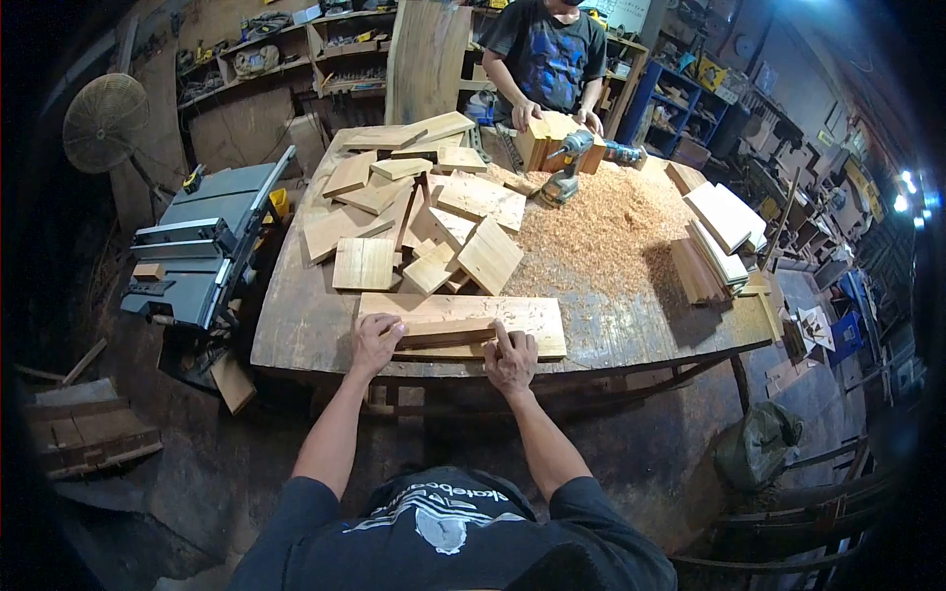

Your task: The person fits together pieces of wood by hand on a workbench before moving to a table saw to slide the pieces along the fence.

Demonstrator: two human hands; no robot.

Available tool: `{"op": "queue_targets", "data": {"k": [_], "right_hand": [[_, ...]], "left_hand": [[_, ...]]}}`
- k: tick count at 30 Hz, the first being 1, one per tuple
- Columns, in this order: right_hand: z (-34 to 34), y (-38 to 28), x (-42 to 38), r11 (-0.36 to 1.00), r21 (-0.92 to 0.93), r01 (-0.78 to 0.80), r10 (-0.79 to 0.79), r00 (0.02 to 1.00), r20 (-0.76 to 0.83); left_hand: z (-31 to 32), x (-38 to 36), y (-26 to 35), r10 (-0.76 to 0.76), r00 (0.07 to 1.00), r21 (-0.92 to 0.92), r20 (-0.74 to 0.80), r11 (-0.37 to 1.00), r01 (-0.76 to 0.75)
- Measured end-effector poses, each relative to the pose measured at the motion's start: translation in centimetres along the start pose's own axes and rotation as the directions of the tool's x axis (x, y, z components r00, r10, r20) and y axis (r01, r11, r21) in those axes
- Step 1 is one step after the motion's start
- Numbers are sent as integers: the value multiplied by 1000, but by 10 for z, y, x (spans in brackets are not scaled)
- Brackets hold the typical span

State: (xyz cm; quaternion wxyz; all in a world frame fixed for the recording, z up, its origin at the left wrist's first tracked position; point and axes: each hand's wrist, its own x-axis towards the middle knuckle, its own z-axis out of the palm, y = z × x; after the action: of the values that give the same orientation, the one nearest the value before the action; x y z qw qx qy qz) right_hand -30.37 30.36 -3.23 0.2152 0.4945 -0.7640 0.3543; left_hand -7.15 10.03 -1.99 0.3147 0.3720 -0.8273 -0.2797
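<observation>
My left hand grips one end of a short wooden board. At its other end is my right hand, index finger stretched along the end and the other fingers curled. The short board is held above or against a longer wooden plank; whether they touch cannot be made out. That plank lies flat along the near edge of the workbench, with bits of shavings on it. Just beyond it sits a loose heap of cut wooden pieces.
Across the bench a co-worker holds wooden blocks. A cordless drill stands by wood shavings. Stacked boards sit at the right. A table saw and a fan are on the left.
</observation>
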Motion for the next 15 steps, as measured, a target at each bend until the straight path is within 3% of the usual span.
{"op": "queue_targets", "data": {"k": [7,12,15], "right_hand": [[-4,-4,0,1000,-6,3,-3,1000,11],[-2,-2,1,1000,0,0,0,1000,13],[-2,-4,1,1000,-2,-11,11,1000,5]], "left_hand": [[-1,-2,3,-20,1000,-16,4,1000,20],[11,3,-19,22,999,-41,27,999,-21],[21,1,-35,-30,999,-58,31,998,32]]}}
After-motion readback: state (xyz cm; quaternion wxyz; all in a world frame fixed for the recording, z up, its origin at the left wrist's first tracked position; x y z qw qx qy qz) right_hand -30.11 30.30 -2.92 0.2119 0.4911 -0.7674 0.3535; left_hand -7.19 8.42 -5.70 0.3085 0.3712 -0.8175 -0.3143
